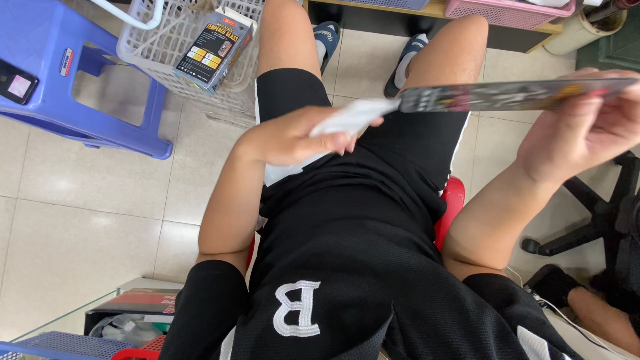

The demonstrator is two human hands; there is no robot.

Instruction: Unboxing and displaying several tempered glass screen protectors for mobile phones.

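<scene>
Right now my right hand pinches the flat printed case, long axis level. My left hand, nearer its free end, grips a white wipe touching it.

The floor is laid with pale beige glossy tiles. On it at the upper left stands a blue plastic stool, and just beside that a white plastic mesh basket with a dark printed cardboard box leaning in it. A red plastic stool stands under the seated person, whose blue sandals rest on the tiles. At the right stands the black base of an office chair
</scene>
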